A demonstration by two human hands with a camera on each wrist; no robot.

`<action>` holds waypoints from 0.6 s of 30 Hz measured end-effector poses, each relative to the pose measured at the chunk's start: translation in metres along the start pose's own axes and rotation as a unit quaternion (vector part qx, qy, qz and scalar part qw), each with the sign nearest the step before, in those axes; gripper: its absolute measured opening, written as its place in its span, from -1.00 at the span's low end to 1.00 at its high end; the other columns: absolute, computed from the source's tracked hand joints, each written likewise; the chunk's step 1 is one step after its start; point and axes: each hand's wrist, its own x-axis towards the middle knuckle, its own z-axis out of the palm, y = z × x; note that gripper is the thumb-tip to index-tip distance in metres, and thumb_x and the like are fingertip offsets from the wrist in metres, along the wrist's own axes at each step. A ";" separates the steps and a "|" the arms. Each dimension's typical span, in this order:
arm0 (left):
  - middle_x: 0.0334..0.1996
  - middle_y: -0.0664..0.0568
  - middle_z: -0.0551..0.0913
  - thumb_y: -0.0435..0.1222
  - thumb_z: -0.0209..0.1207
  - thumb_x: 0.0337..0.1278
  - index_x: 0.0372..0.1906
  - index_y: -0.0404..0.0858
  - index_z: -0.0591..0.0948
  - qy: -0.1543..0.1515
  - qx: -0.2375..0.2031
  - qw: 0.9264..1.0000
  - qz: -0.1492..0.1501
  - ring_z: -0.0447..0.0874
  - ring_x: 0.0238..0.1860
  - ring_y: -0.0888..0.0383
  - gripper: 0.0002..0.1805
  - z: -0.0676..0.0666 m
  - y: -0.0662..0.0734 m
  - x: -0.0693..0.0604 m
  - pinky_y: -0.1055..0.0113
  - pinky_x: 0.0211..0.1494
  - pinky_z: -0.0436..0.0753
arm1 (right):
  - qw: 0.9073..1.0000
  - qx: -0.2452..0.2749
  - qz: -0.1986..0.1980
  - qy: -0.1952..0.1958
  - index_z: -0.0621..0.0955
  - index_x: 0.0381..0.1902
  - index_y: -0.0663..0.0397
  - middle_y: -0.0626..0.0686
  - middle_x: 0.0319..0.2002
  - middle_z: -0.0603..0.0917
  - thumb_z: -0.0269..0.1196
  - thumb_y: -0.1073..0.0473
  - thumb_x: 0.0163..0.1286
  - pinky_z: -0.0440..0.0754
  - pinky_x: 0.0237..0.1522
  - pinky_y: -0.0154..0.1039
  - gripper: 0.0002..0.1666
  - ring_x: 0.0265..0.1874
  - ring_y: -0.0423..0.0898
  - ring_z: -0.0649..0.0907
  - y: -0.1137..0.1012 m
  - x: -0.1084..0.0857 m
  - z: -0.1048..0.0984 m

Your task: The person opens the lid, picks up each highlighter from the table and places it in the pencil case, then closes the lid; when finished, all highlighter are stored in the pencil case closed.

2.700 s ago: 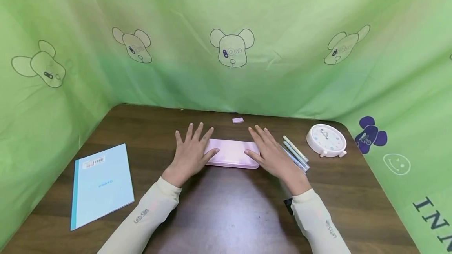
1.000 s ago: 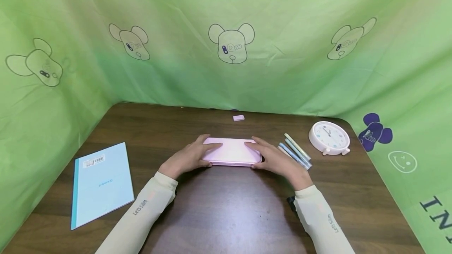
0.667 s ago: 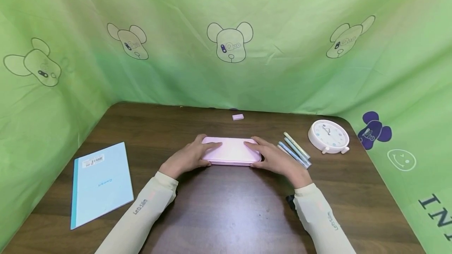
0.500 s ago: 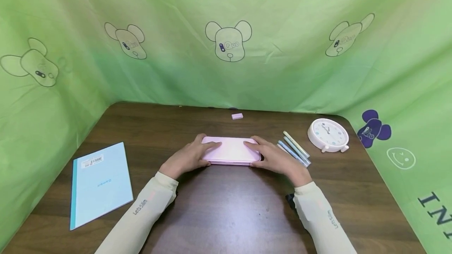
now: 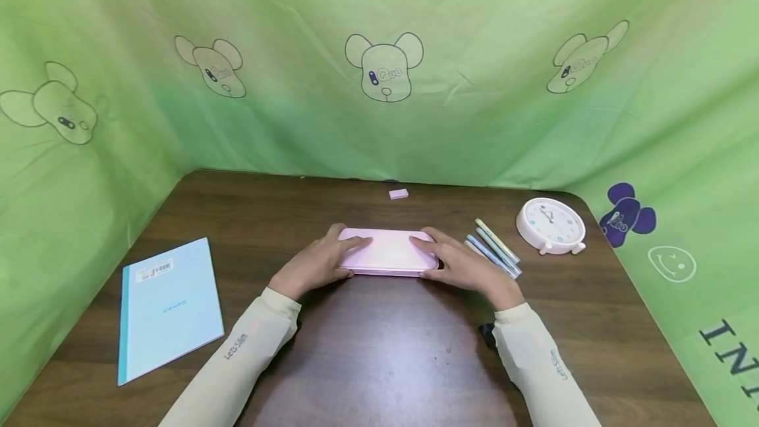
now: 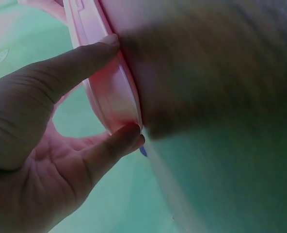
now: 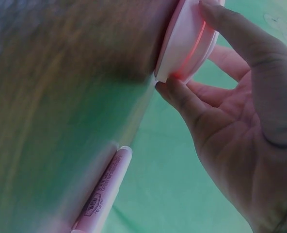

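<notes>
A closed pink pencil case [image 5: 388, 252] lies lengthwise across the middle of the table. My left hand [image 5: 317, 262] grips its left end. In the left wrist view the thumb presses the near side of the case [image 6: 117, 94], and the other fingers reach round its end and far side. My right hand [image 5: 465, 267] holds the right end in the same way. Seen from the right wrist, thumb and fingers curl about the rounded end of the case [image 7: 182, 48]. Part of the far side is hidden by the case itself.
Several pastel pens [image 5: 497, 248] lie right of the right hand; one pink pen [image 7: 104, 189] shows close up in the right wrist view. A white alarm clock [image 5: 550, 226] is farther right. Behind the case lies a small pink eraser [image 5: 398, 194]. A light-blue notebook [image 5: 172, 312] lies at left.
Earliest, both hands were spread flat over the case's ends with fingers straight. They have since curled round the two ends. Over the last second the hands and case have stayed nearly still.
</notes>
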 end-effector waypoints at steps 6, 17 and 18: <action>0.44 -0.41 0.33 -0.35 0.49 0.33 0.59 -0.12 0.52 0.001 -0.001 1.000 -0.002 0.74 0.07 -0.29 -0.25 0.001 0.001 0.000 -0.02 0.10 0.75 | 1.000 0.008 -0.016 0.007 0.49 0.54 0.33 0.33 0.40 0.47 0.49 0.18 0.46 0.57 0.30 0.16 -0.22 0.28 0.22 0.59 0.002 -0.001 0.000; 0.40 -0.39 0.34 -0.36 0.49 0.32 0.58 -0.13 0.52 0.006 0.003 1.000 0.000 0.73 0.01 -0.23 -0.24 0.003 0.001 0.000 0.03 0.05 0.76 | 0.999 0.030 0.011 -0.008 0.50 0.52 0.36 0.41 0.47 0.44 0.50 0.21 0.43 0.52 0.38 0.22 -0.21 0.38 0.32 0.54 0.001 0.001 -0.002; 0.40 -0.39 0.35 -0.36 0.49 0.32 0.59 -0.12 0.51 0.007 0.003 1.000 0.000 0.73 0.00 -0.22 -0.24 0.003 0.001 0.000 0.04 0.04 0.76 | 0.999 0.027 0.016 -0.011 0.50 0.53 0.35 0.40 0.47 0.44 0.50 0.21 0.43 0.52 0.38 0.21 -0.20 0.38 0.31 0.55 0.000 0.001 -0.003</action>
